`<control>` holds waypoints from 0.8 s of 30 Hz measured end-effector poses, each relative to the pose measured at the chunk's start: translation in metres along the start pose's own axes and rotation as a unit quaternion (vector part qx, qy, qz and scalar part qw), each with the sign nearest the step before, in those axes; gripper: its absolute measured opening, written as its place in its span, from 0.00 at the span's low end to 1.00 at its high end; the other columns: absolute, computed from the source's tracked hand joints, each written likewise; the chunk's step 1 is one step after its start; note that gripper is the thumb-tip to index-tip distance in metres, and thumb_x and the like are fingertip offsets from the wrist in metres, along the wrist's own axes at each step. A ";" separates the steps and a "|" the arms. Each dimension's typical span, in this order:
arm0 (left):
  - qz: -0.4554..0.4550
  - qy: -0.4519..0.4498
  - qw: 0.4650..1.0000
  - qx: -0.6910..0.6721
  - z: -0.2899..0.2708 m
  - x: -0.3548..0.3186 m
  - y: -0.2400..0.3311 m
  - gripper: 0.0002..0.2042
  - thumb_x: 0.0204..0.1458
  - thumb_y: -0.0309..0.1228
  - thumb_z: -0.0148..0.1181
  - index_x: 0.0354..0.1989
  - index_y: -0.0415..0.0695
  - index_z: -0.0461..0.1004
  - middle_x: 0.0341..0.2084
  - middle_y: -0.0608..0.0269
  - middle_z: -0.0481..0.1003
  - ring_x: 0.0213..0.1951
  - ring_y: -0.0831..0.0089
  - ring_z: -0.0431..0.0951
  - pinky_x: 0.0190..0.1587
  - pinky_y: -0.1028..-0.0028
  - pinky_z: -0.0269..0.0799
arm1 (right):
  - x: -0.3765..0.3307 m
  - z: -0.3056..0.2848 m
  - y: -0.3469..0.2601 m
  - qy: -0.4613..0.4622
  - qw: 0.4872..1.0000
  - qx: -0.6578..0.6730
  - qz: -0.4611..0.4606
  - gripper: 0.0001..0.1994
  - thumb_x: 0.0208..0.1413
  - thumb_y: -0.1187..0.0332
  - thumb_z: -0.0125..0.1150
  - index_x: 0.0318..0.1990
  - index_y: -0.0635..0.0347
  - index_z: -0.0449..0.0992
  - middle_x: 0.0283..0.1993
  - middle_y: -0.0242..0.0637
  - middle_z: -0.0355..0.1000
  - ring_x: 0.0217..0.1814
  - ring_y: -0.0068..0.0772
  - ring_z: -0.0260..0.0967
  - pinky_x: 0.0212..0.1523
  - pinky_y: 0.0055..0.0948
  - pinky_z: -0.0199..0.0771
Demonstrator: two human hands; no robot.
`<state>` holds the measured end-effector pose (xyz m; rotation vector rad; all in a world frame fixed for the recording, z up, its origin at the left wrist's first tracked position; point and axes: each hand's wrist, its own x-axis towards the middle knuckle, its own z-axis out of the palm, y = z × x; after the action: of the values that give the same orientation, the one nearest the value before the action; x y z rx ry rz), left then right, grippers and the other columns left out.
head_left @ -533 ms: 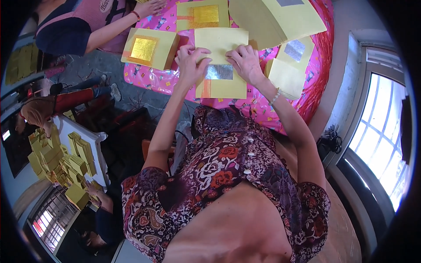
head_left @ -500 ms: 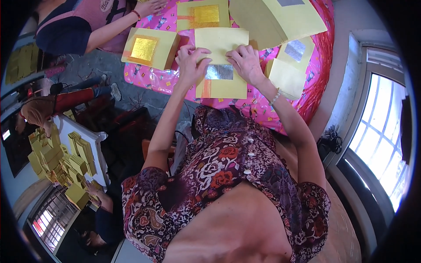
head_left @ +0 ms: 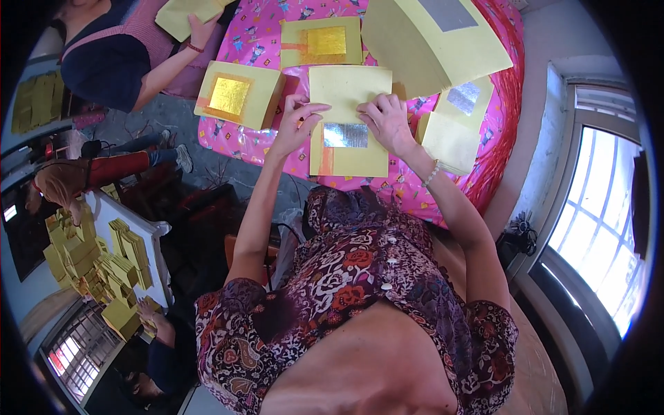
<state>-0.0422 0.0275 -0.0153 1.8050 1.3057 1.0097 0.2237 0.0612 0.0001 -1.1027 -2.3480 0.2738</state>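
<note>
A plain pale-yellow paper sheet (head_left: 351,84) lies over another yellow sheet bearing a silver foil square (head_left: 346,135) and an orange smear. My left hand (head_left: 299,126) is at its left edge, thumb and forefinger bent around the paper. On the opposite edge, the curled fingers of my right hand (head_left: 389,123) pinch the same sheet. Part of the paper under my fingers is hidden. Just beyond my left hand sits a stack of yellow paper with a gold foil square (head_left: 230,95). Another gold-foil stack (head_left: 324,41) lies behind the sheet.
Pink patterned plastic (head_left: 290,155) covers the table. A tall yellow paper stack (head_left: 443,48) rises at far right, with silver-foil paper (head_left: 462,99) and red strands (head_left: 503,131) nearby. At upper left, a co-worker's hand (head_left: 202,33) holds yellow paper. More stacks (head_left: 117,273) fill a side table.
The view has shifted, so the table sits lower in the picture. My hands keep to the same sheet. The co-worker's hand has drawn back from the table and now holds up yellow paper.
</note>
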 end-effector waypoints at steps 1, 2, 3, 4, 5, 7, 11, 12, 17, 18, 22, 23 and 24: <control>-0.010 0.002 1.000 -0.014 0.001 -0.001 -0.001 0.14 0.54 0.25 0.61 0.49 0.51 0.81 0.40 0.63 0.60 0.48 0.67 0.62 0.54 0.73 0.62 | 0.000 0.000 0.000 -0.001 1.000 -0.002 -0.001 0.09 0.56 0.63 0.63 0.45 0.44 0.75 0.39 0.32 0.65 0.48 0.39 0.62 0.50 0.42 0.61; -0.009 0.002 1.000 -0.013 0.002 -0.001 -0.001 0.14 0.54 0.25 0.61 0.49 0.51 0.81 0.40 0.63 0.60 0.48 0.67 0.62 0.54 0.73 0.62 | 0.000 0.000 0.001 -0.002 1.000 -0.005 -0.001 0.09 0.56 0.63 0.63 0.45 0.44 0.75 0.39 0.32 0.65 0.48 0.39 0.62 0.50 0.42 0.61; -0.010 0.004 1.000 -0.020 0.003 0.000 -0.002 0.14 0.54 0.25 0.61 0.49 0.51 0.81 0.40 0.63 0.60 0.48 0.67 0.62 0.55 0.73 0.62 | 0.000 0.000 0.002 -0.002 1.000 -0.005 -0.001 0.09 0.56 0.63 0.63 0.45 0.44 0.75 0.39 0.32 0.65 0.48 0.39 0.62 0.50 0.42 0.61; -0.012 0.005 1.000 -0.027 0.004 0.000 -0.004 0.14 0.54 0.25 0.61 0.49 0.51 0.81 0.40 0.63 0.60 0.49 0.67 0.62 0.55 0.73 0.62 | 0.000 0.001 0.003 0.001 1.000 0.000 -0.002 0.10 0.56 0.63 0.63 0.45 0.45 0.75 0.40 0.33 0.65 0.48 0.39 0.62 0.50 0.42 0.61; -0.011 0.005 1.000 -0.027 0.005 0.001 -0.005 0.14 0.54 0.25 0.61 0.49 0.51 0.81 0.40 0.63 0.60 0.49 0.67 0.62 0.55 0.73 0.62 | 0.000 0.002 0.004 0.004 1.000 0.004 -0.003 0.10 0.56 0.63 0.63 0.45 0.45 0.75 0.40 0.33 0.65 0.49 0.39 0.62 0.50 0.42 0.61; -0.019 -0.001 0.999 -0.029 0.007 0.002 -0.006 0.14 0.54 0.25 0.61 0.49 0.51 0.81 0.40 0.64 0.60 0.48 0.70 0.63 0.52 0.75 0.64 | -0.002 0.005 0.009 0.001 1.000 0.008 0.003 0.10 0.56 0.62 0.63 0.45 0.45 0.75 0.40 0.33 0.65 0.48 0.39 0.62 0.49 0.42 0.61; -0.045 0.024 0.997 -0.062 0.008 0.003 -0.005 0.15 0.53 0.24 0.63 0.50 0.48 0.81 0.39 0.69 0.64 0.40 0.80 0.67 0.40 0.81 0.66 | -0.001 -0.001 0.011 -0.023 1.000 0.020 -0.005 0.13 0.54 0.60 0.65 0.47 0.46 0.74 0.40 0.33 0.66 0.48 0.40 0.63 0.48 0.41 0.62; -0.046 0.022 0.997 -0.063 0.009 0.003 -0.006 0.15 0.53 0.24 0.63 0.50 0.48 0.81 0.39 0.69 0.64 0.40 0.80 0.67 0.40 0.81 0.66 | 0.000 -0.004 0.010 -0.024 1.000 0.020 -0.003 0.13 0.54 0.60 0.65 0.47 0.46 0.74 0.40 0.33 0.66 0.48 0.40 0.63 0.48 0.41 0.62; -0.112 0.100 0.984 -0.099 0.029 0.006 -0.010 0.16 0.49 0.26 0.69 0.48 0.47 0.79 0.36 0.70 0.64 0.29 0.83 0.68 0.31 0.82 0.67 | 0.000 -0.003 0.023 -0.022 0.994 -0.020 -0.109 0.13 0.52 0.59 0.65 0.41 0.53 0.72 0.37 0.33 0.66 0.43 0.34 0.67 0.42 0.34 0.67; -0.124 0.132 0.977 -0.109 0.035 0.008 -0.009 0.17 0.49 0.27 0.70 0.49 0.46 0.77 0.36 0.70 0.64 0.28 0.83 0.67 0.29 0.82 0.66 | -0.003 -0.002 0.027 -0.022 0.994 -0.022 -0.103 0.13 0.52 0.59 0.65 0.41 0.53 0.72 0.37 0.33 0.66 0.43 0.34 0.67 0.42 0.34 0.67; -0.132 0.193 0.972 0.007 0.063 0.025 0.000 0.20 0.49 0.35 0.72 0.46 0.42 0.72 0.30 0.67 0.73 0.28 0.81 0.70 0.28 0.79 0.68 | -0.012 0.006 0.052 0.009 0.981 -0.070 -0.183 0.09 0.53 0.60 0.61 0.33 0.53 0.70 0.33 0.30 0.66 0.37 0.30 0.69 0.36 0.31 0.71; -0.166 0.185 0.968 -0.019 0.069 0.027 0.002 0.20 0.49 0.35 0.72 0.46 0.42 0.72 0.31 0.66 0.74 0.29 0.81 0.71 0.28 0.79 0.69 | -0.015 0.007 0.057 0.011 0.979 -0.075 -0.188 0.09 0.53 0.61 0.61 0.33 0.53 0.70 0.33 0.30 0.66 0.37 0.29 0.69 0.36 0.31 0.71; -0.199 0.176 0.963 -0.046 0.075 0.030 0.003 0.20 0.49 0.36 0.72 0.46 0.42 0.72 0.33 0.65 0.75 0.30 0.81 0.73 0.28 0.78 0.70 | -0.017 0.006 0.063 0.017 0.977 -0.075 -0.197 0.08 0.52 0.61 0.60 0.32 0.52 0.71 0.33 0.29 0.66 0.37 0.27 0.68 0.36 0.29 0.70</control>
<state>0.0310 0.0491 -0.0424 1.2542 1.7195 1.1696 0.2704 0.0889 -0.0357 -0.6738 -2.5237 -0.0667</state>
